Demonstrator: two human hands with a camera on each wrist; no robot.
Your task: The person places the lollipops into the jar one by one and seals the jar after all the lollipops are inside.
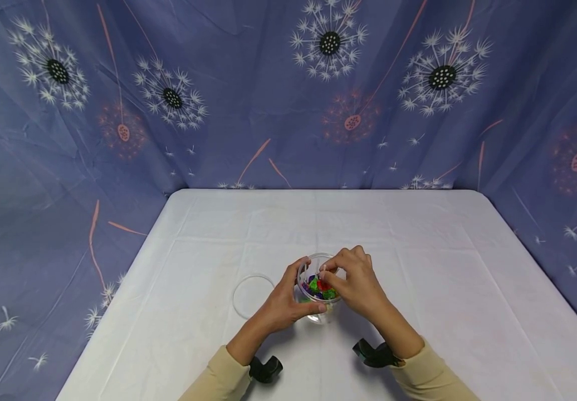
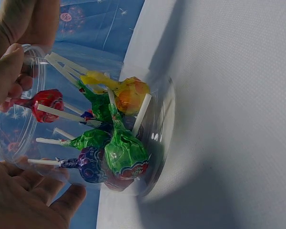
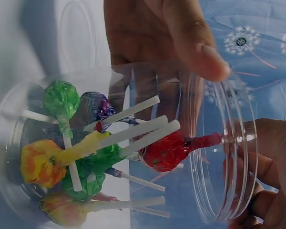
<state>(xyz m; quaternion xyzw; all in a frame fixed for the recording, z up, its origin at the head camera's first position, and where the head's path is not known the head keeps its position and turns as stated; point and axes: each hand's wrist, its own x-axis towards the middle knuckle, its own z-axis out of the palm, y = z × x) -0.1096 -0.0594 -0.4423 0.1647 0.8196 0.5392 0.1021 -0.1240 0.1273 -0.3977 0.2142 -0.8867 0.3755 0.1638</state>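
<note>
My left hand [image 1: 279, 305] grips a clear plastic jar [image 2: 158, 162] around its side near the top, with the thumb by the rim. Inside lie several wrapped lollipops with white sticks: green ones [image 2: 126, 155], a purple one [image 2: 91, 164] and yellow ones [image 3: 42, 162]. My right hand [image 1: 360, 281] reaches in at the jar's mouth and pinches a red lollipop [image 3: 164, 151] by its stick end. The red wrapped head hangs just inside the mouth, above most of the others.
A round clear lid [image 1: 234, 301] lies on the white tablecloth [image 1: 208, 250], left of the jar. Behind the table hangs a blue curtain [image 1: 248, 83] with dandelion prints. Black straps with mounts [image 1: 267, 370] sit on both wrists.
</note>
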